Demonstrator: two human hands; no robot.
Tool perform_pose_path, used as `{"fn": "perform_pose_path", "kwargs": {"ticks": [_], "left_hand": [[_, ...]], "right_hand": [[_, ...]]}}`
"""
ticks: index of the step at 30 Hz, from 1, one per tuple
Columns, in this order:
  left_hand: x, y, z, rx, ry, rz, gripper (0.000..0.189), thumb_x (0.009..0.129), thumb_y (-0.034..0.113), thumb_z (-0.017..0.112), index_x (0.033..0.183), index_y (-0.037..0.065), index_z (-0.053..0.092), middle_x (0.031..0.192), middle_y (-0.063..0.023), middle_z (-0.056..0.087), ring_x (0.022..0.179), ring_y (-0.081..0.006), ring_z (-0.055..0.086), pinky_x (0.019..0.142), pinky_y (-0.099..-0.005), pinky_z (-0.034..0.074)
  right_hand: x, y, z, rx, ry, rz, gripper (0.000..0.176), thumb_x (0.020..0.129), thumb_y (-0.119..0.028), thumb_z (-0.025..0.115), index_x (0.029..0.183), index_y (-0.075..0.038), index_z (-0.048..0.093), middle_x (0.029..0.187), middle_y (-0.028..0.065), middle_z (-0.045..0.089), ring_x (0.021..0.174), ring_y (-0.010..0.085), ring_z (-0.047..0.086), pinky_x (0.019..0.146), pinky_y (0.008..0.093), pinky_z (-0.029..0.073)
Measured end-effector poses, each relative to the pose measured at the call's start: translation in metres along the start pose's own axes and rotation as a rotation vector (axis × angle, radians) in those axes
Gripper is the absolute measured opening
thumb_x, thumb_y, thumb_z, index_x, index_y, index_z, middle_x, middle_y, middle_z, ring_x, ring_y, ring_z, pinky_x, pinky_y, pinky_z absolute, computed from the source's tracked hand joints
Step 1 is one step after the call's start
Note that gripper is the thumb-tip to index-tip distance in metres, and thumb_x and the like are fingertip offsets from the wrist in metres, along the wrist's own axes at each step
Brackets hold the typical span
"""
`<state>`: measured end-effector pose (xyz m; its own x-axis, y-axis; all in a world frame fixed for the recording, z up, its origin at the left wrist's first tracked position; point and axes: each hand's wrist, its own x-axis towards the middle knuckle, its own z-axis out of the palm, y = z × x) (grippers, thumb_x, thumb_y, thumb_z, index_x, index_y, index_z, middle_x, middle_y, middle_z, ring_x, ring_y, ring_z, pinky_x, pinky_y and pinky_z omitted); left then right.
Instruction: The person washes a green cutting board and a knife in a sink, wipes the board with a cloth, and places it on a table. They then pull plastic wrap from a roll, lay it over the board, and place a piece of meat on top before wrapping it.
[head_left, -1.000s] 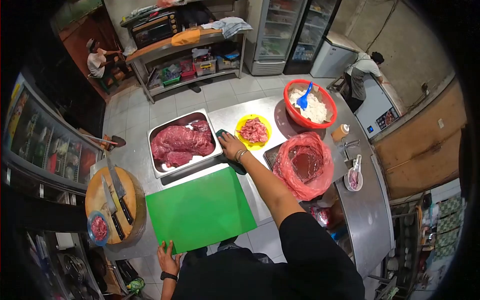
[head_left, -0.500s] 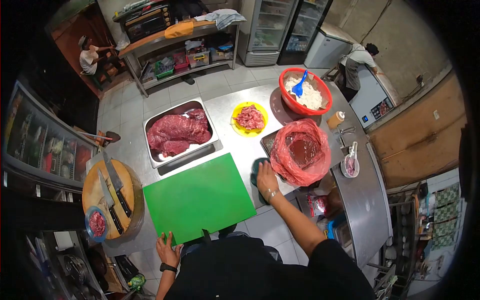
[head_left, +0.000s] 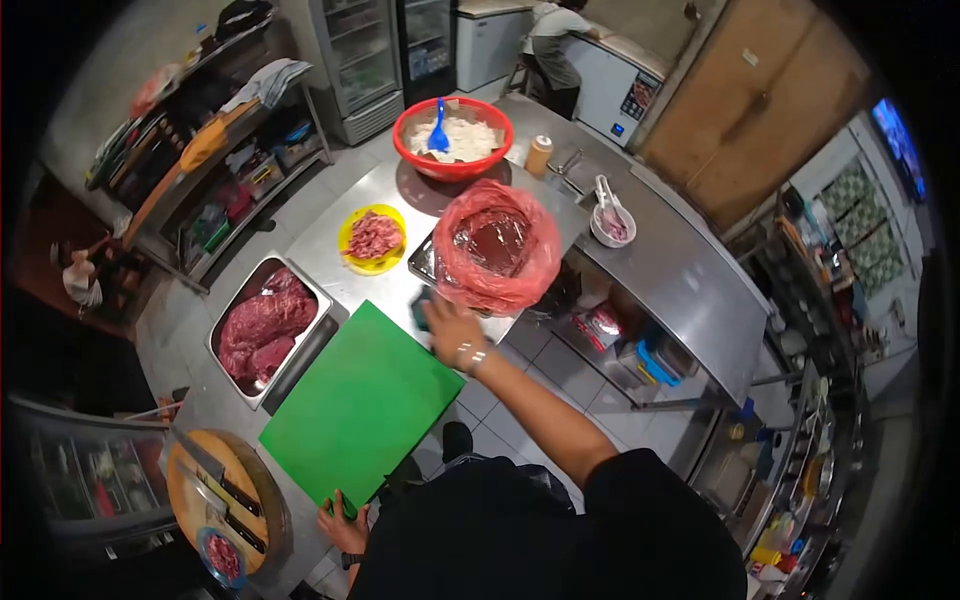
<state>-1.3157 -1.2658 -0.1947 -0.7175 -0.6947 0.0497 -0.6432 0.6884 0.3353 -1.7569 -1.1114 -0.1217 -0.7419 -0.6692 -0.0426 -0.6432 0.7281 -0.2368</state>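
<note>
The right hand (head_left: 452, 335) lies over a dark cloth (head_left: 421, 310) on the worktop (head_left: 680, 285), at the 1 o'clock corner of the green cutting board (head_left: 360, 400). Whether its grip closes on the cloth I cannot tell. The left hand (head_left: 343, 522) has its grip on the cutting board's 6 o'clock edge. A red bag (head_left: 497, 250) sits at 1 o'clock from the cloth.

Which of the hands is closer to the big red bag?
Right. The right hand is right beside the red bag, on its near side. The left hand is far away, at the near edge of the green board.
</note>
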Motion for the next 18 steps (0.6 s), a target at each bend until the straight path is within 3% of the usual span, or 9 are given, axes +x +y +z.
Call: {"fn": "perform_pose_path", "kwargs": {"ticks": [2, 5, 9, 11, 12, 13, 14, 15, 18], "left_hand": [[0.011, 0.012, -0.004, 0.008, -0.024, -0.007, 0.071, 0.071, 0.027, 0.085, 0.134, 0.013, 0.056, 0.119, -0.0203, 0.048, 0.113, -0.0397, 0.044, 0.093, -0.0504, 0.04], [0.013, 0.014, -0.002, 0.004, -0.033, -0.009, 0.07, 0.071, 0.027, 0.085, 0.133, 0.012, 0.057, 0.119, -0.0202, 0.048, 0.113, -0.0396, 0.045, 0.093, -0.0502, 0.04], [0.01, 0.015, -0.003, 0.003, -0.03, -0.012, 0.069, 0.069, 0.025, 0.085, 0.132, 0.012, 0.058, 0.122, -0.0211, 0.048, 0.112, -0.04, 0.046, 0.093, -0.0496, 0.041], [0.012, 0.013, -0.003, -0.003, -0.022, 0.005, 0.069, 0.069, 0.024, 0.085, 0.131, 0.012, 0.058, 0.122, -0.0211, 0.049, 0.112, -0.0398, 0.047, 0.092, -0.0496, 0.042], [0.011, 0.011, -0.006, 0.0, -0.015, 0.021, 0.068, 0.068, 0.022, 0.085, 0.13, 0.012, 0.059, 0.123, -0.021, 0.049, 0.112, -0.0397, 0.047, 0.092, -0.0495, 0.042], [0.012, 0.012, -0.009, 0.005, 0.002, -0.004, 0.068, 0.068, 0.022, 0.085, 0.13, 0.012, 0.059, 0.123, -0.021, 0.049, 0.112, -0.0397, 0.047, 0.092, -0.0495, 0.042], [0.014, 0.016, -0.013, -0.022, -0.024, -0.02, 0.066, 0.068, 0.022, 0.085, 0.129, 0.012, 0.06, 0.122, -0.0203, 0.05, 0.112, -0.0394, 0.047, 0.093, -0.049, 0.043], [0.017, 0.019, -0.018, -0.049, -0.049, -0.033, 0.065, 0.068, 0.021, 0.085, 0.127, 0.011, 0.061, 0.122, -0.0196, 0.05, 0.111, -0.0391, 0.048, 0.093, -0.0485, 0.043], [0.02, 0.025, -0.023, -0.098, -0.068, -0.123, 0.063, 0.066, 0.02, 0.086, 0.125, 0.011, 0.064, 0.122, -0.0183, 0.051, 0.112, -0.0383, 0.048, 0.094, -0.0469, 0.043]], "right_hand": [[0.024, -0.011, 0.037, -0.017, -0.136, -0.11, 0.066, 0.09, -0.034, 0.058, 0.148, -0.013, 0.034, 0.16, 0.0092, 0.019, 0.143, 0.038, 0.023, 0.109, 0.0543, 0.031], [0.019, 0.006, 0.082, -0.071, -0.13, -0.079, 0.057, 0.092, -0.026, 0.051, 0.146, -0.013, 0.038, 0.159, 0.0091, 0.024, 0.143, 0.0345, 0.026, 0.11, 0.0486, 0.032], [-0.039, 0.046, 0.098, -0.027, 0.188, -0.081, 0.044, 0.089, -0.012, 0.046, 0.133, -0.01, 0.054, 0.148, 0.0129, 0.042, 0.136, 0.0291, 0.04, 0.102, 0.0404, 0.044], [-0.082, 0.058, 0.085, -0.01, 0.255, 0.005, 0.039, 0.085, -0.014, 0.053, 0.122, -0.002, 0.059, 0.13, 0.0183, 0.056, 0.12, 0.0311, 0.053, 0.09, 0.0403, 0.051], [-0.101, 0.067, 0.081, 0.172, 0.139, 0.201, 0.032, 0.085, -0.01, 0.053, 0.115, -0.001, 0.061, 0.108, 0.0188, 0.065, 0.103, 0.033, 0.061, 0.083, 0.0423, 0.053], [-0.124, 0.071, 0.051, -0.057, -0.281, 0.211, 0.025, 0.084, -0.009, 0.054, 0.105, 0.001, 0.066, 0.095, 0.0186, 0.068, 0.089, 0.0365, 0.065, 0.083, 0.0436, 0.053], [-0.152, 0.092, 0.054, 0.018, -0.298, 0.186, 0.02, 0.081, -0.011, 0.058, 0.092, 0.002, 0.069, 0.093, 0.0218, 0.068, 0.088, 0.0391, 0.065, 0.082, 0.0439, 0.053], [-0.16, 0.108, 0.05, -0.007, -0.642, 0.274, 0.019, 0.075, -0.013, 0.062, 0.081, 0.003, 0.07, 0.092, 0.0258, 0.068, 0.088, 0.0398, 0.066, 0.082, 0.0445, 0.054], [-0.187, 0.134, 0.024, -0.004, -0.58, 0.274, 0.022, 0.072, -0.017, 0.061, 0.077, 0.003, 0.07, 0.086, 0.0273, 0.067, 0.086, 0.0415, 0.067, 0.081, 0.0471, 0.053]]}}
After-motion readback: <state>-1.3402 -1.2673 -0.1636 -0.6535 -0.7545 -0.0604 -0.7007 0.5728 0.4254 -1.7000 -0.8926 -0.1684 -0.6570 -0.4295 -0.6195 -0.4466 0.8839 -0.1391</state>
